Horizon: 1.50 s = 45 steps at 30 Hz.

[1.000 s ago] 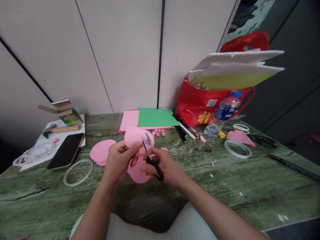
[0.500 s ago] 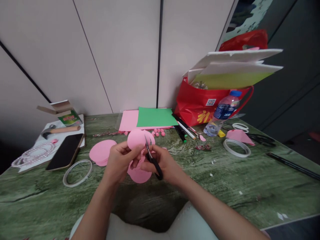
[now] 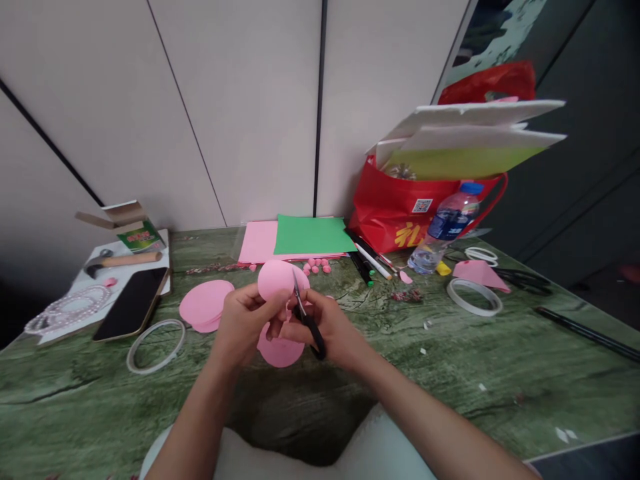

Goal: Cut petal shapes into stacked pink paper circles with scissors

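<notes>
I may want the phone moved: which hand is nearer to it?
Left. The left hand, holding pink paper, is to the right of the phone; the right hand, holding scissors, is farther right, past the left one.

Free room on the surface extended rightward from the right hand, past low scraps, to the tape roll and black rod. Behind, the upright bottle and red bag formed a barrier, boards jutting above. At left, the white ring and phone lay low, allowing passage overhead.
</notes>
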Available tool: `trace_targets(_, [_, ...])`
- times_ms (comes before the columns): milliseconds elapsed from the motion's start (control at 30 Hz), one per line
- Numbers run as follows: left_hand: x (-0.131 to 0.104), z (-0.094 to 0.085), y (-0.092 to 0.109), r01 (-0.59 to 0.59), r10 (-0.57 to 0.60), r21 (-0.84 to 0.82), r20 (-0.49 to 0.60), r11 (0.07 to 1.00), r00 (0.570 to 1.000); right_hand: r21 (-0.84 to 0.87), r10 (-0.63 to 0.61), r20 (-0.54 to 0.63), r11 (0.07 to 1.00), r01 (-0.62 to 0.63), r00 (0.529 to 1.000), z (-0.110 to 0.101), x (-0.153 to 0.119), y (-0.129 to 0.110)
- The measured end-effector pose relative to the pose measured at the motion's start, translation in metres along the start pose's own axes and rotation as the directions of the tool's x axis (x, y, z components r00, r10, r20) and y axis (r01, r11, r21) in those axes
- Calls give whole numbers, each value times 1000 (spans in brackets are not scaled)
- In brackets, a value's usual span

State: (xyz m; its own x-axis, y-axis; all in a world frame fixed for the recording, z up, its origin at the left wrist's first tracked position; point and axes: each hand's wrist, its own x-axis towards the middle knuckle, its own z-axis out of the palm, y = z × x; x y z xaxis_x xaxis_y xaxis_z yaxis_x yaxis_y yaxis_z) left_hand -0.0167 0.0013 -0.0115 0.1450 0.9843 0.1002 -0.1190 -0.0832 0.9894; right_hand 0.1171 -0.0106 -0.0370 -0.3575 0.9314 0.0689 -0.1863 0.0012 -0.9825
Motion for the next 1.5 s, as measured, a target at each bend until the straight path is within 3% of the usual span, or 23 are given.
trace_targets(633, [0,-2,5,-14,14,10,-25,1000,1000,25,39,-27,999,-39,999,2,-2,-7])
trace_targets(1233, [3,-5,2,-45,39,-86,-67,995,997,25,71,-12,997,-71,997,3,-4,-6])
trace_targets(1500, [1,-2,4,-9,10,20,-44,1000,999,25,52,43,998,-53,998,1,-1,1])
